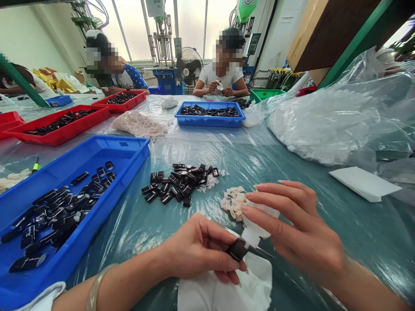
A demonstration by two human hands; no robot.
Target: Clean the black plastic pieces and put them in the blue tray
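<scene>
My left hand is closed around a small glossy black part, with the thumb on its near side. A thin pointed metal tool, perhaps tweezers, sticks out past this part from the same hand. My right hand hovers just to the right, fingers stretched and apart; its thumb is hidden. Beneath its fingertips lies a heap of small cream-white pieces. A white sheet is spread under my left hand. Farther out rests a pile of similar black parts, beside tiny white bits.
A blue tray of black parts stands at left, red trays beyond it. Another blue tray is before a person across the table. A large plastic bag and folded white paper lie right.
</scene>
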